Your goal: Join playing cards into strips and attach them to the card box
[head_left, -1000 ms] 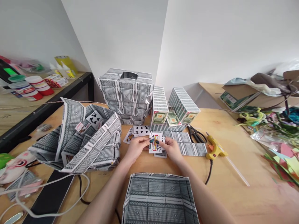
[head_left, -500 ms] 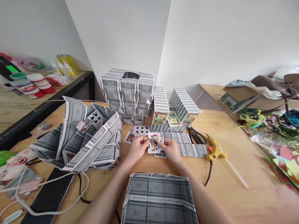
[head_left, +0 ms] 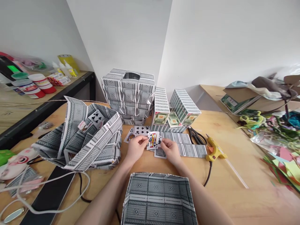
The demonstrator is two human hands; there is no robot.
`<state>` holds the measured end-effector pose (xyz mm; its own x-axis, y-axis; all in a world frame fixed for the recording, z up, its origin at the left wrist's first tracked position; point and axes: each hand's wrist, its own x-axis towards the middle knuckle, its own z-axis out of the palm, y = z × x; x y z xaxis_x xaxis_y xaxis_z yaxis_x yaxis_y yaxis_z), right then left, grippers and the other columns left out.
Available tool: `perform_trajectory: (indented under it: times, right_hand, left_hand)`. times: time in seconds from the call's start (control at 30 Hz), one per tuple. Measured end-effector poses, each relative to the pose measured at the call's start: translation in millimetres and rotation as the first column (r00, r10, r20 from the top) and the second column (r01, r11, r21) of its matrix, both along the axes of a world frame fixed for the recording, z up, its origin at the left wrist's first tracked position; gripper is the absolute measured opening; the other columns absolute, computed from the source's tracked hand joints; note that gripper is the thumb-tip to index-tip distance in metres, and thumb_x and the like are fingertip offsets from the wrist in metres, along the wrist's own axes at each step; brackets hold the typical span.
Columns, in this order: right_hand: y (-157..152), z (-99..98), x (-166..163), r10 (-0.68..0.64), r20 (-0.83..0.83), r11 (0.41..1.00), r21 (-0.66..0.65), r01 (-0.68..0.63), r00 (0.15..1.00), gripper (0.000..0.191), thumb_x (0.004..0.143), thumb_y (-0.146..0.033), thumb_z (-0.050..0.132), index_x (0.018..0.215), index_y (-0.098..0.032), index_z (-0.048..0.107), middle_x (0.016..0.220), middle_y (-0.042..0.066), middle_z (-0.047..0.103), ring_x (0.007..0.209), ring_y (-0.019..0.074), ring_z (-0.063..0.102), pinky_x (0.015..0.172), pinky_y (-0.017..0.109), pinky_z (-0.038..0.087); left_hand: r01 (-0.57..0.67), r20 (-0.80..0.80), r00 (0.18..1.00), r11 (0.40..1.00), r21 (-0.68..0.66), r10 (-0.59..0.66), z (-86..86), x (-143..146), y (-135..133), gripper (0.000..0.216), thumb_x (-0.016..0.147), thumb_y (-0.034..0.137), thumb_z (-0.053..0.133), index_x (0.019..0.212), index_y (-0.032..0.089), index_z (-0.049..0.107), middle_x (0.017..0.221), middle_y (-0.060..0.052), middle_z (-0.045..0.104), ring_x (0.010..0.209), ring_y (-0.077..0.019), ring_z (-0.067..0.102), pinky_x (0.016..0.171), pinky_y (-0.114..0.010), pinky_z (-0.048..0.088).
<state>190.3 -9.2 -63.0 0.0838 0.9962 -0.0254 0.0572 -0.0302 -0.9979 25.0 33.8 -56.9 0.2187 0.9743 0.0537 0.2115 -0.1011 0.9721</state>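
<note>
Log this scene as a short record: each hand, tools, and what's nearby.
Left hand: pinching the jack card at its left edge
Right hand: at the right edge of the seven card
Card arrangement: jack overlapping seven, faces showing
Tools: black-handled scissors and yellow glue gun, right of the hands
Between forearms: open card-patterned box
Beyond hands: tall card-patterned structure, beside stacked card packs

Left: dark-framed side counter (head_left: 81,77) | on top: red-and-white tubs (head_left: 45,83), small boxes (head_left: 58,79) just beside, white bottles (head_left: 70,69) before yellow cylinder (head_left: 68,58) | right: cardboard box (head_left: 243,94) under crumpled brown material (head_left: 264,86), perhaps cloth, too blurred to tell | nearer: fuzzy yellow-green strands (head_left: 254,120), loose coloured paper (head_left: 284,159)
</note>
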Motion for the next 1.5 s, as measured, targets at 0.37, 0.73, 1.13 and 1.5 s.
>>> perform_trajectory:
  times: [0.37, 0.73, 1.13, 1.5]
  right_hand:
    - [-2, -3.1, -5, -0.278, 0.411, 0.955, 0.214, 0.204, 0.868, 0.023, 0.077, -0.036, 0.049, 0.069, -0.018, 0.061, 0.053, 0.001, 0.057, 0.049, 0.0144, 0.050, 0.049, 0.024, 0.034]
    - [-3, -7.3, -3, -0.369, 0.489, 0.926, 0.270, 0.265, 0.790, 0.024, 0.078, -0.035, 0.049, 0.075, -0.016, 0.064, 0.059, 0.002, 0.063, 0.052, 0.0131, 0.054, 0.053, 0.022, 0.040]
    - [-4, -9.5, 2, -0.324, 0.360, 0.933, 0.277, 0.231, 0.875, 0.026, 0.080, -0.031, 0.049, 0.094, -0.017, 0.066, 0.078, 0.005, 0.071, 0.067, 0.0176, 0.066, 0.062, 0.027, 0.052]
    - [-4, -3.7, -1, -0.504, 0.512, 0.856, 0.399, 0.328, 0.696, 0.025, 0.078, -0.034, 0.051, 0.074, -0.015, 0.067, 0.059, 0.003, 0.066, 0.048, 0.0117, 0.057, 0.049, 0.021, 0.042]
  left_hand:
    - [0.055, 0.016, 0.998, 0.998, 0.028, -0.056, 9.5, 6, -8, 0.011, 0.071, 0.023, 0.058, 0.068, 0.016, 0.064, 0.068, -0.002, 0.066, 0.062, -0.0141, 0.058, 0.058, -0.022, 0.045]
    - [0.172, -0.112, 0.981, 0.973, 0.152, -0.156, 14.3, 7, -14, 0.015, 0.076, 0.025, 0.054, 0.070, 0.016, 0.065, 0.068, -0.001, 0.066, 0.063, -0.0131, 0.058, 0.059, -0.020, 0.042]
    - [0.131, -0.121, 0.987, 0.973, 0.190, -0.109, 15.9, 9, -15, 0.012, 0.073, 0.019, 0.055, 0.066, 0.016, 0.064, 0.066, -0.001, 0.067, 0.058, -0.0115, 0.058, 0.055, -0.019, 0.043]
    - [0.162, -0.160, 0.979, 0.966, 0.204, -0.130, 16.8, 12, -18, 0.013, 0.073, 0.019, 0.056, 0.064, 0.017, 0.065, 0.065, 0.000, 0.068, 0.056, -0.0109, 0.058, 0.053, -0.018, 0.043]
